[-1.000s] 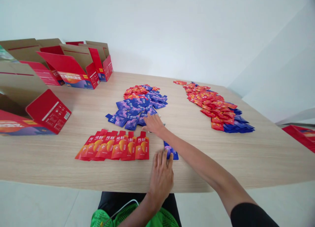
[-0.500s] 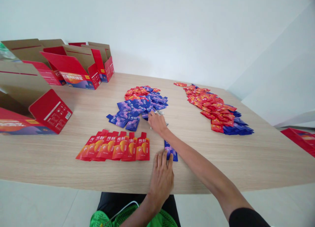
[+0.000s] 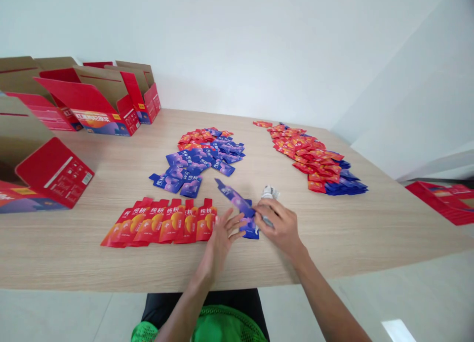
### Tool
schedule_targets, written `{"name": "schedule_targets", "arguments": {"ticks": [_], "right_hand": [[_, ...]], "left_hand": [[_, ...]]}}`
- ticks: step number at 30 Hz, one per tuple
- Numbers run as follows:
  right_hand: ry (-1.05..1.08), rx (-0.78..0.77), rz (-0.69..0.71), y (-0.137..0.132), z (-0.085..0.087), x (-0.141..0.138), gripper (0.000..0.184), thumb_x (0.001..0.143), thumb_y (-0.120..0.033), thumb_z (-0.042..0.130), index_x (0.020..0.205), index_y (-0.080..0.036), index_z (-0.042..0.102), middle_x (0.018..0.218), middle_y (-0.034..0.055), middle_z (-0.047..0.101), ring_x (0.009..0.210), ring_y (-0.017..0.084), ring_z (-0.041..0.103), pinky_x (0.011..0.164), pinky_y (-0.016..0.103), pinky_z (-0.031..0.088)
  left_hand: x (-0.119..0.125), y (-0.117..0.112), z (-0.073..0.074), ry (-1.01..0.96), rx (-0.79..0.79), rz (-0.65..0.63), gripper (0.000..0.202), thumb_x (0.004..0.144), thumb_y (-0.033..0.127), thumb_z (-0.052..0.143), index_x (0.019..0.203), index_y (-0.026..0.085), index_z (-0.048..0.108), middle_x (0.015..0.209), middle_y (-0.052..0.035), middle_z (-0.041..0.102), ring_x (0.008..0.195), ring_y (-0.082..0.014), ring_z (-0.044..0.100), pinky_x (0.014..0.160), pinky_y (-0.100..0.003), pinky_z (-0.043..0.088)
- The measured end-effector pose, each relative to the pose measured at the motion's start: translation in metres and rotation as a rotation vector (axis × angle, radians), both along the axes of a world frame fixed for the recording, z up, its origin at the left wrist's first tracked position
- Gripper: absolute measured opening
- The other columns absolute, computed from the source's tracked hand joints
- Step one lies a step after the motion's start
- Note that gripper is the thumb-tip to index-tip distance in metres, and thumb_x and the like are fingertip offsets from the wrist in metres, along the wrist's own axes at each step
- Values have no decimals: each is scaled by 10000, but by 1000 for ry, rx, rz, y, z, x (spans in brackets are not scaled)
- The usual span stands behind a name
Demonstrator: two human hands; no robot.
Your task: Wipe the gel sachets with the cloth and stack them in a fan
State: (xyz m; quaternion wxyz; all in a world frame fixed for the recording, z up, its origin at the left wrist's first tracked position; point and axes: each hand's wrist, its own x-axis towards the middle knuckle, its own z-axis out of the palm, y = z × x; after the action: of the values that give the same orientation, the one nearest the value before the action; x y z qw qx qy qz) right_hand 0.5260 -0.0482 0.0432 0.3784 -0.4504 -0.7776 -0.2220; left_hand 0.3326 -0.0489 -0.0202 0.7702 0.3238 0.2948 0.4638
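My right hand (image 3: 280, 227) pinches a blue pouch (image 3: 236, 198) by its lower end, holding it tilted above the table. A crumpled white cloth (image 3: 270, 192) is tucked in the same hand. My left hand (image 3: 218, 240) is open, fingers spread, just below the held pouch. Under the hands another blue pouch (image 3: 250, 229) lies flat on the table, partly covered. To the left of it is an overlapping row of several red pouches (image 3: 172, 226), printed with orange fruit. Farther back lies a loose heap of blue pouches (image 3: 194, 159) with red ones behind.
A long pile of red and blue pouches (image 3: 307, 156) spreads over the right of the wooden table (image 3: 148, 270). Several open red cartons (image 3: 103, 117) stand at the left, one nearer carton (image 3: 55, 176) close to the edge. Another red box (image 3: 440, 201) is at the far right.
My right hand has come back from the heap with a blue pouch and the cloth. My left hand has lifted off the blue pouch on the table and opened. The view has shifted slightly right.
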Motion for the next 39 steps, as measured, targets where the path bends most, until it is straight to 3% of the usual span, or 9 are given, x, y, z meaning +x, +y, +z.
{"name": "schedule_targets", "arguments": {"ticks": [3,8,11,14,18,22,27,32,39], "right_hand": [[-55,17,120,-37,-10,-11,201,1070,-149,611,991,-219,782,912,42,827,799,152,788,712,262,629],[-123,-166,184,-58,-15,-24,236,1101,-200,585,1001,-235,796,945,46,834,765,161,779,682,297,643],[-135,-230,217,-59,-14,-25,256,1127,-214,556,1024,-221,791,982,61,832,791,171,776,671,306,629],[-186,-326,244,-59,-18,-18,250,1149,-330,567,1104,-230,792,1022,61,822,837,181,785,666,303,618],[-244,-481,22,-59,-31,-2,235,1094,-394,678,1256,-259,783,1124,90,796,917,212,797,709,302,629],[-291,-662,-187,-54,-43,10,334,1053,-348,738,1383,-300,744,1217,100,772,880,226,792,668,301,626],[-327,-726,-215,-46,-47,17,373,1017,-240,737,1382,-315,760,1173,109,770,816,234,778,648,316,619],[-377,-739,-217,-44,-48,22,378,1022,-200,699,1376,-308,773,1145,102,765,781,225,774,617,307,609],[-238,-739,-86,-46,-46,35,329,1049,-228,651,1352,-292,765,1177,98,755,918,257,788,661,344,647]], "left_hand": [[-1,-5,12,-181,-70,-51,905,845,882,684,1419,184,722,1427,-197,758,1444,-425,614,1242,-602,422],[1,-33,23,-180,-126,101,929,856,818,729,1550,210,628,1310,-147,810,1379,-385,671,1213,-539,475],[-1,-39,28,-155,-145,146,939,779,853,776,1452,204,699,1189,-133,838,1281,-385,725,1133,-515,545],[-4,-36,27,-75,-127,210,844,724,859,814,1228,182,791,1095,-128,848,1166,-379,767,1053,-480,592],[-8,-30,16,55,-123,340,779,693,905,774,945,168,809,1011,-139,852,1140,-382,771,1058,-466,588],[-7,-29,5,82,-177,392,735,671,892,799,842,177,812,965,-132,857,1270,-390,727,1152,-467,534],[-1,-25,2,24,-213,398,740,700,858,794,962,167,841,1018,-150,869,1324,-408,711,1197,-545,498],[0,-22,0,-7,-234,405,801,687,848,817,1087,154,843,1148,-171,862,1349,-405,700,1241,-552,454],[-4,-23,-5,-12,-275,435,815,729,876,772,1148,179,827,1070,-126,878,1163,-371,797,1062,-499,607]]}}
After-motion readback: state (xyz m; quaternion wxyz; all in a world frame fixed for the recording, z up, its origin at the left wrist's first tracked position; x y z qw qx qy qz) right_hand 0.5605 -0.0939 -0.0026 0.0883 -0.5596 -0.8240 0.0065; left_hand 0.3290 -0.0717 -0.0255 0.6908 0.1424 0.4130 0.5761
